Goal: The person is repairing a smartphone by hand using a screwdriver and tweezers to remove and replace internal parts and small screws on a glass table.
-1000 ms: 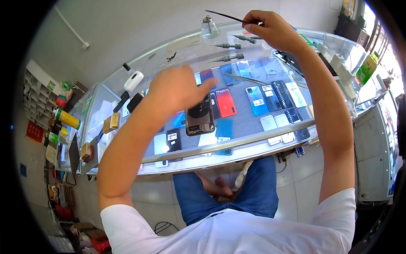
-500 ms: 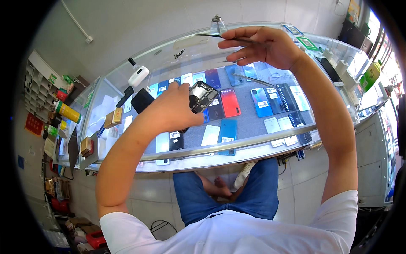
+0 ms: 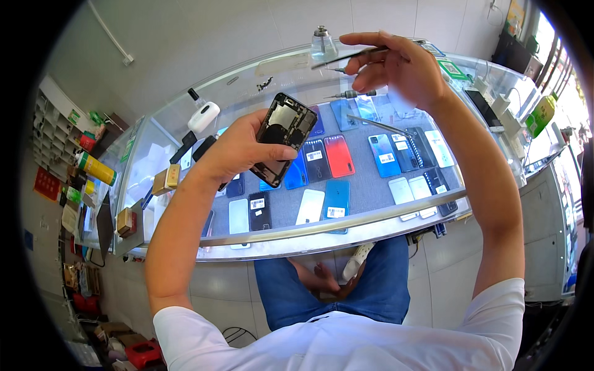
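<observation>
An opened phone (image 3: 288, 116), its back off and its inner parts showing, is gripped in my left hand (image 3: 242, 147). The thumb presses across its lower part and the fingers are behind it. My right hand (image 3: 405, 73) is raised over the far right of the glass counter (image 3: 238, 102), partly blurred. Between its fingers is a thin dark pointed tool (image 3: 337, 60) that looks like tweezers, its tip pointing left, apart from the phone. Silver tweezers (image 3: 378, 124) and a screwdriver (image 3: 351, 94) lie on the glass below that hand.
Several phones, among them a red phone (image 3: 338, 156), show beneath the glass. A glass bottle (image 3: 323, 44) stands at the far edge. On the left are a white rounded device (image 3: 203, 116), small boxes (image 3: 166, 180) and a yellow can (image 3: 97, 168). A dark phone (image 3: 482, 106) lies at right.
My left hand has turned the phone so its open inside faces up and shows much more. My right hand has shifted slightly right, with the dark tool still held and tilted more.
</observation>
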`<state>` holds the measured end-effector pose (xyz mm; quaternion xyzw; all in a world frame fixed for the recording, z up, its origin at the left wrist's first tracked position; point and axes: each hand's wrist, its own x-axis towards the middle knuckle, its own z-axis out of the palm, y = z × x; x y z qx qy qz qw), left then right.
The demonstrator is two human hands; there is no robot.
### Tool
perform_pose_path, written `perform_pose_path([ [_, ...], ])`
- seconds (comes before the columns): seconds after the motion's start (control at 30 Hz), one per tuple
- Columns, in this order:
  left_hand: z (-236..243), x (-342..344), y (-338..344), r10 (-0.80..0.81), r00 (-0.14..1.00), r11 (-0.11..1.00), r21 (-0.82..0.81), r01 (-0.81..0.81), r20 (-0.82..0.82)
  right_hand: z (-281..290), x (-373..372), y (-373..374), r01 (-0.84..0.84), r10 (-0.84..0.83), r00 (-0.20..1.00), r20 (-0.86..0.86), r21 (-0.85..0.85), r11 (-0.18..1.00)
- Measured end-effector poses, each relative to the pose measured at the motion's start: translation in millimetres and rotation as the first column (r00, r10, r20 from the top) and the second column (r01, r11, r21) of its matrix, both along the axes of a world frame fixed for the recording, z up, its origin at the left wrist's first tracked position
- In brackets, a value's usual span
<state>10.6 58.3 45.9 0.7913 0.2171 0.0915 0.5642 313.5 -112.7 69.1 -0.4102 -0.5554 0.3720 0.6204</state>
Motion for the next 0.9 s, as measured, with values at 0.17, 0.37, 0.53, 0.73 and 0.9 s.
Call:
perform_pose_path([
  [0.17,-18.2,-3.8,5.3,-0.014,0.981,0.984,-0.172,0.049,0.195,5.2,12.2,0.0,0.179,-0.178,0.981,0.079,-0.003,0.984],
  [0.37,-20.7,1.1,-16.3,-0.016,0.925,0.960,-0.254,0.120,0.379,14.9,-6.2,-14.8,-0.073,0.058,0.996,0.066,0.258,0.963],
  [0.53,-25.0,-5.7,-15.4,-0.050,0.919,0.987,-0.119,0.104,0.392,-1.3,-33.7,-5.7,-0.102,0.061,0.979,0.193,0.212,0.972],
  [0.73,-21.0,-7.2,-19.7,-0.101,0.898,0.965,-0.176,0.193,0.428,1.6,-66.7,-7.9,0.026,-0.081,0.981,0.178,0.293,0.956],
  [0.9,-24.6,-4.4,-18.7,-0.094,0.903,0.947,-0.243,0.211,0.419,9.4,-87.7,-2.8,0.164,-0.268,0.912,0.312,0.323,0.932],
])
